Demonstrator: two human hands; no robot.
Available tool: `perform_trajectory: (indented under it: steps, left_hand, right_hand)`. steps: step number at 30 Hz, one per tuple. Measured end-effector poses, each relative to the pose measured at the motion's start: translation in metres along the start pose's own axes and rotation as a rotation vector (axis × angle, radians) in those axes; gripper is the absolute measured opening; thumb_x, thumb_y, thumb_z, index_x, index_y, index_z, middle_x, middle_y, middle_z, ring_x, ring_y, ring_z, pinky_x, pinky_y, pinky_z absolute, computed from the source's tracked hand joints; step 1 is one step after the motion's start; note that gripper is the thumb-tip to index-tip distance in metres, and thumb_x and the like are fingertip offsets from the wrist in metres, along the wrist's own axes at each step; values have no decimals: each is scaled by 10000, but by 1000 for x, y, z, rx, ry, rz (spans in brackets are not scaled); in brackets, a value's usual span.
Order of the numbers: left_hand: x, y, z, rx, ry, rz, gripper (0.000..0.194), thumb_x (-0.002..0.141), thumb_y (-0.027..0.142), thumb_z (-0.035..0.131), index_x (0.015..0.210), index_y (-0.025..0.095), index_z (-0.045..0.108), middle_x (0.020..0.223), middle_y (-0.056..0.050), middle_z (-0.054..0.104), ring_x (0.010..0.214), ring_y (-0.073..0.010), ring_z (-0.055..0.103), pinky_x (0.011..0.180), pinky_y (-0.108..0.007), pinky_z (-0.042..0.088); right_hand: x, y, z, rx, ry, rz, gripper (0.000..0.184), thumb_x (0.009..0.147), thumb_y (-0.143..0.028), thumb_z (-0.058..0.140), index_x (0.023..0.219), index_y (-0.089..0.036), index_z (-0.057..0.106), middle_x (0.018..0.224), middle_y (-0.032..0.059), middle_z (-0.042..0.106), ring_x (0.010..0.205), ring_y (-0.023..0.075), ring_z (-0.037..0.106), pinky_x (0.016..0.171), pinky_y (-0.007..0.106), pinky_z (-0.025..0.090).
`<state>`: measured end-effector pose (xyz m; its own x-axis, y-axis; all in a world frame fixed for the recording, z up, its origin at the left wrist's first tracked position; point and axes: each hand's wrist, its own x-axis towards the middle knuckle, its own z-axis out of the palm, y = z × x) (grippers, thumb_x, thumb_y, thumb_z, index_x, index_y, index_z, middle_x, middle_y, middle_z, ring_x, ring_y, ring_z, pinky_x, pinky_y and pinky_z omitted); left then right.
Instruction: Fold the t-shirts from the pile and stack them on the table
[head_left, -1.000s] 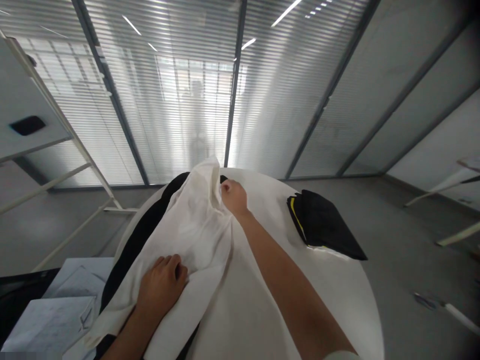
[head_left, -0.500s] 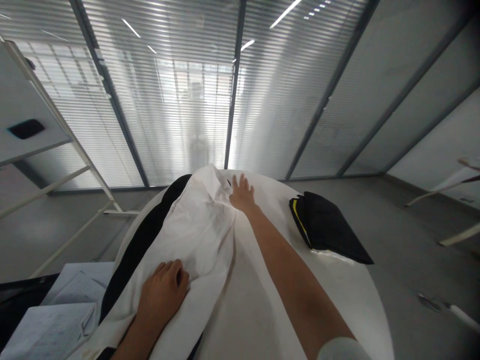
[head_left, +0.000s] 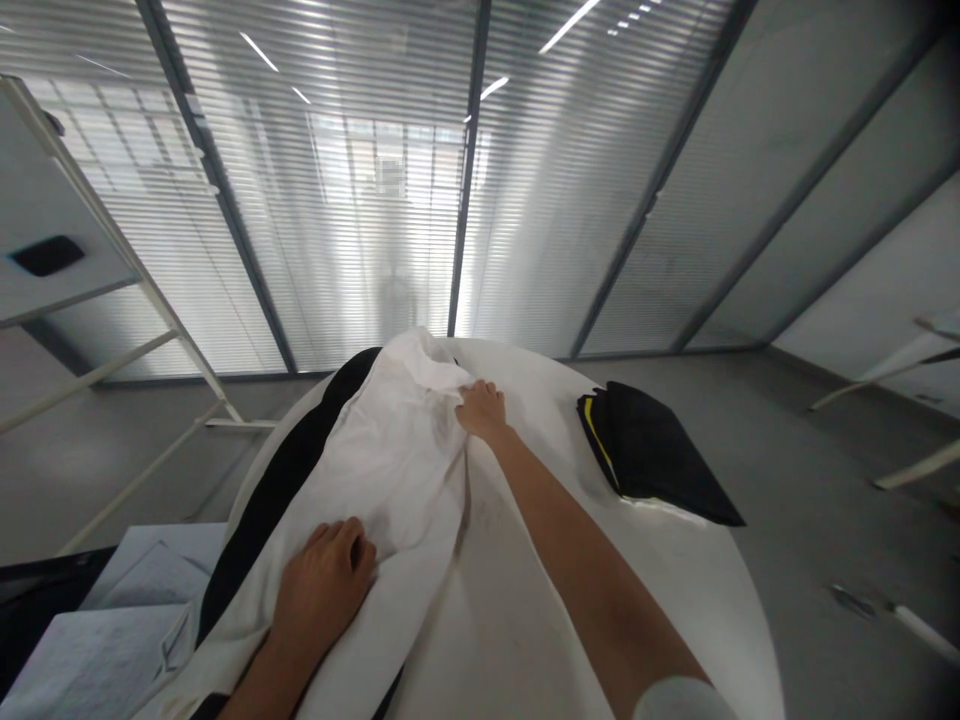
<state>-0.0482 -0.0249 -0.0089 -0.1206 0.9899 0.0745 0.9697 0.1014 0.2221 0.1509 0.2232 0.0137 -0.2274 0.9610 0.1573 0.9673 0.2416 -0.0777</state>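
Note:
A large white garment (head_left: 397, 440), wrinkled, lies lengthwise over a round white table (head_left: 675, 590); its exact kind cannot be told. Black cloth (head_left: 292, 470) shows from under its left edge. My right hand (head_left: 482, 408) reaches to the far right edge of the garment, with its fingers closed on the fabric there. Nearer to me, my left hand (head_left: 324, 580) rests on the garment with curled fingers that press into the cloth; the fingertips are hidden. To the right lies a folded black cloth item (head_left: 660, 450) with a yellow strip along its side.
Papers (head_left: 112, 650) lie at the lower left, below the table edge. A whiteboard stand (head_left: 165, 310) is on the left. Behind the table rises a glass partition with blinds (head_left: 375, 240). Scissors (head_left: 853, 600) and a white rod-like thing (head_left: 926, 635) appear at the right.
My right hand has come slightly nearer, and its spread fingers have closed on the garment's edge, shifting the fabric there. The left hand has stayed in place.

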Motion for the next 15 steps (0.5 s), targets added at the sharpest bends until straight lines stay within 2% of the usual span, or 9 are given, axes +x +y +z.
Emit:
perform_trajectory:
  steps: [3, 5, 8, 11, 13, 15]
  left_hand:
    - [1, 0, 1, -8, 5, 4, 169, 887, 254, 407, 768, 220, 523, 788, -42, 643, 841, -214, 586, 709, -318, 368]
    - [0, 0, 1, -11, 7, 5, 174, 887, 262, 403, 773, 221, 528, 791, -44, 645, 843, -215, 592, 711, -317, 373]
    - [-1, 1, 0, -20, -17, -33, 193, 892, 278, 392, 779, 224, 539, 792, -49, 651, 843, -217, 606, 709, -314, 380]
    - [6, -4, -5, -110, -92, -118, 214, 901, 313, 382, 852, 235, 575, 820, -47, 673, 810, -204, 630, 702, -307, 399]
    - [21, -12, -10, -170, -111, -158, 239, 897, 342, 393, 978, 246, 596, 888, -54, 693, 820, -203, 649, 739, -311, 424]
    - [43, -22, -15, -136, -59, -186, 328, 878, 382, 418, 1113, 235, 593, 975, -91, 695, 905, -236, 657, 825, -339, 440]
  right_hand:
    - [12, 6, -5, 20, 19, 180, 511, 928, -268, 419, 1422, -143, 460, 1258, 229, 551, 1203, 328, 485, 950, 477, 388]
    - [12, 7, -6, 73, -3, 220, 496, 938, -273, 390, 1406, -137, 481, 1248, 222, 577, 1188, 317, 522, 947, 463, 407]
    - [0, 9, -4, 178, -115, 114, 417, 937, -262, 370, 1258, -169, 618, 1214, 171, 636, 1150, 279, 582, 941, 403, 433]
    - [-20, 13, -3, 240, -206, 24, 351, 909, -243, 413, 1109, -193, 697, 1150, 131, 687, 1096, 252, 629, 906, 349, 458]
    - [-33, 18, -4, 259, -238, 3, 334, 901, -245, 432, 1086, -200, 707, 1134, 122, 701, 1087, 254, 638, 906, 348, 461]
    - [-44, 22, -6, 281, -271, -22, 341, 908, -268, 434, 1104, -190, 701, 1159, 129, 695, 1110, 264, 630, 925, 360, 456]
